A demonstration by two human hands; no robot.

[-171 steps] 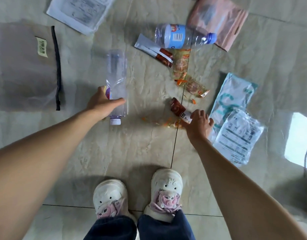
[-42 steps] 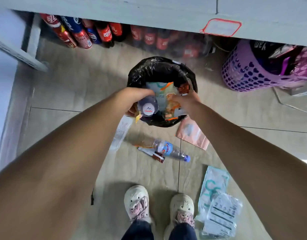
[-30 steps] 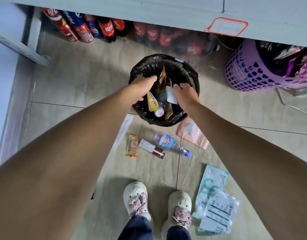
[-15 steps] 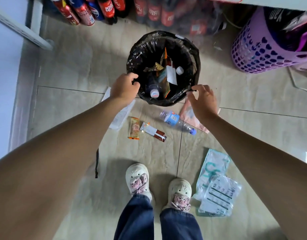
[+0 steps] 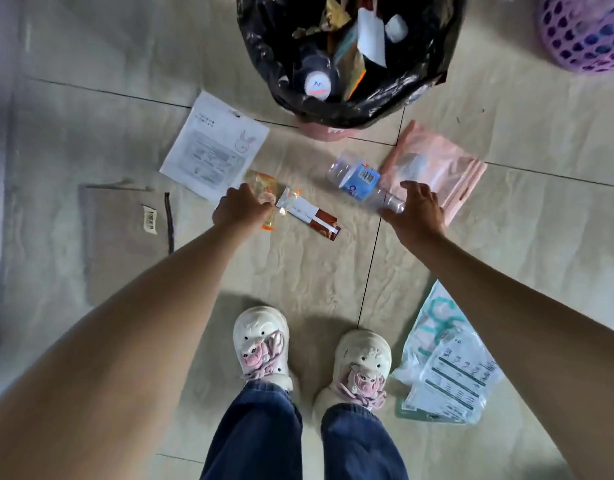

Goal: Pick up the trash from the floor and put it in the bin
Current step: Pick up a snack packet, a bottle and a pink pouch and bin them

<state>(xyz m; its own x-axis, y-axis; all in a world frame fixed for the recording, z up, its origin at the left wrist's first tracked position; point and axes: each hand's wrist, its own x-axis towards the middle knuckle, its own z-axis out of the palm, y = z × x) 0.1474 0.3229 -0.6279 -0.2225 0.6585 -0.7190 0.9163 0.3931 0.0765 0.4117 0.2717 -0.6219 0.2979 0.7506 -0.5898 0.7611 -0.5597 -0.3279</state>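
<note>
The bin [image 5: 354, 110], lined with a black bag, stands at the top centre and holds a bottle and several wrappers. An orange wrapper [image 5: 262, 180] lies on the floor below it. My left hand [image 5: 241, 206] rests on this wrapper with the fingers curled over it. A clear bottle with a blue label [image 5: 359, 180] lies to the right. My right hand [image 5: 416, 211] hovers at its cap end, fingers spread, thumb beside the neck. A silver and brown sachet [image 5: 310, 216] lies between my hands.
Also on the tiles are a white printed packet [image 5: 212, 150], a pink zip bag [image 5: 437, 168], a grey cloth pouch [image 5: 122, 233] and white-teal plastic bags [image 5: 447, 365]. A purple basket [image 5: 582, 32] stands top right. My feet [image 5: 260, 341] stand below the trash.
Both hands have left the bin's rim and come down to the floor. The view has tilted down. The left hand now covers the orange wrapper; the right has reached the bottle.
</note>
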